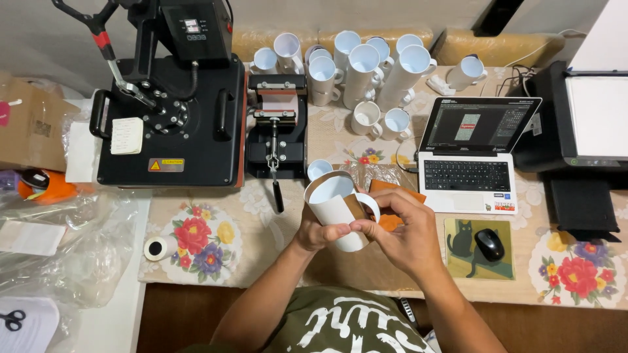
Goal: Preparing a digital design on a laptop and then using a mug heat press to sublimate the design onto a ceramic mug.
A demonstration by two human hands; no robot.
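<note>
Your left hand (318,232) and right hand (400,230) both grip the white mug (335,208) at mid-frame, tilted, pinching a paper wrap (356,204) flat against it above the bench (275,216).

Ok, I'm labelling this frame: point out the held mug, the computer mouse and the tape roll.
White mug (330,199), head view, on its side wall.
Computer mouse (489,244), head view, on its top.
Tape roll (158,248), head view, on its end face.

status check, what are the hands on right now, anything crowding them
Left hand and right hand both gripping white mug, paper sheet wrapped round it. Orange cloth under right hand. Small mug press just beyond, apart.
</note>
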